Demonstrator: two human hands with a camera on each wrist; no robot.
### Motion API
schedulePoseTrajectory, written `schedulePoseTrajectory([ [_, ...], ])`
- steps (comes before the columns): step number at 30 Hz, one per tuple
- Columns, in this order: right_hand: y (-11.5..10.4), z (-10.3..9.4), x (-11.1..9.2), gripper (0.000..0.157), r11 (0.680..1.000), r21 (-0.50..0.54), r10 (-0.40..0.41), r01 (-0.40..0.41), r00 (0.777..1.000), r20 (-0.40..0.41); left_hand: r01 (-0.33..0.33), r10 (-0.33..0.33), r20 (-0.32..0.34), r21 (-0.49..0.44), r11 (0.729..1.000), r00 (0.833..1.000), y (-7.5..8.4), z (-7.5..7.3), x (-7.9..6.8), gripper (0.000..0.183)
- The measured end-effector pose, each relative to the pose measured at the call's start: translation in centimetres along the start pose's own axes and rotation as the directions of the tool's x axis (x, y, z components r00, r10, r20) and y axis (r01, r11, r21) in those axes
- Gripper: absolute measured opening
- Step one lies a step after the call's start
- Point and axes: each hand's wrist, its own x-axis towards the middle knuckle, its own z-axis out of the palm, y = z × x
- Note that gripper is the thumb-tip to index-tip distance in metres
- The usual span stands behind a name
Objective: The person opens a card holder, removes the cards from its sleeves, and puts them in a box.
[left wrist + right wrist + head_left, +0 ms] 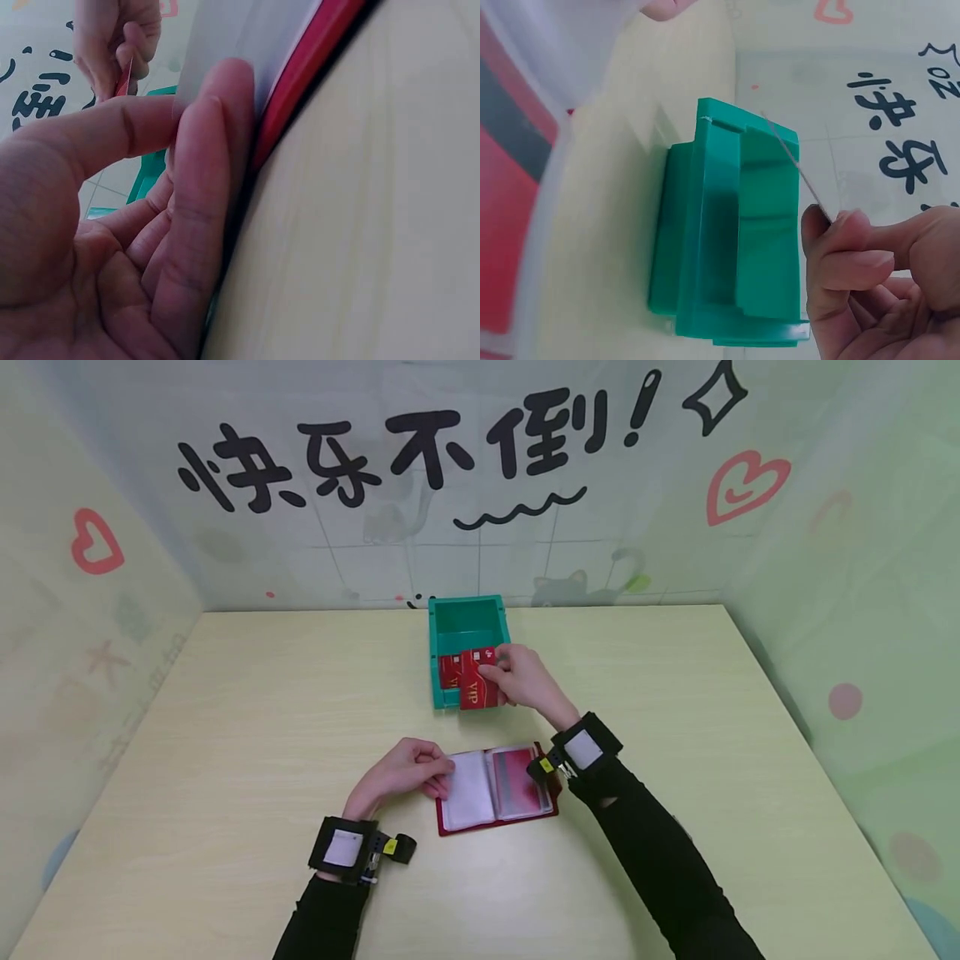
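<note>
A red card (477, 680) marked VIP is pinched between the thumb and fingers of my right hand (525, 675), raised at the front of a green bin (468, 612). Edge-on, the card (799, 165) shows as a thin line in the right wrist view. Another red card (448, 672) lies in the bin, partly hidden behind the held one. Below, a red card holder (495, 823) lies spread on the table, with clear sleeves and a red and grey card in the right-hand one. My left hand (408, 768) pinches the left sleeve page (225, 37) at its outer edge.
The pale wooden table (262, 710) runs back to a printed backdrop (420, 535) with black lettering, and printed panels (847, 610) flank it. My right forearm (652, 852) passes over the table right of the card holder.
</note>
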Motion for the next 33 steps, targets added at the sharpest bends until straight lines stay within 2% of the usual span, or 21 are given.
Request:
schedulePoseTrajectory([
  [6,-1.7,0.6,2.2,0.047,0.997,-0.052,0.062,-0.06,0.998,0.023,0.003,-0.003,0.0,0.009,1.0,1.0,0.0,0.0,-0.1,0.022],
  [10,-2.3,1.2,3.5,0.057,0.988,-0.122,0.099,-0.093,0.994,0.037,-0.003,0.003,0.001,0.015,1.0,1.0,0.0,-0.1,-0.1,0.022],
  [16,-2.7,2.3,5.1,0.054,0.969,-0.222,0.115,-0.108,0.993,0.02,-0.006,0.006,0.004,0.013,1.0,1.0,0.0,0.0,-0.2,0.022],
  [21,-2.8,3.2,5.9,0.049,0.952,-0.277,0.143,-0.127,0.989,0.036,-0.004,0.004,0.008,0.003,1.0,1.0,0.0,0.0,-0.2,0.02],
  [28,-2.5,4.2,6.2,0.032,0.925,-0.343,0.195,-0.165,0.979,0.055,-0.012,0.012,0.009,-0.006,1.0,1.0,-0.1,0.0,-0.2,0.021],
  [33,-2.1,4.7,6.2,0.031,0.912,-0.38,0.183,-0.157,0.983,0.033,-0.012,0.012,0.009,-0.004,1.0,1.0,-0.2,0.0,-0.2,0.021],
])
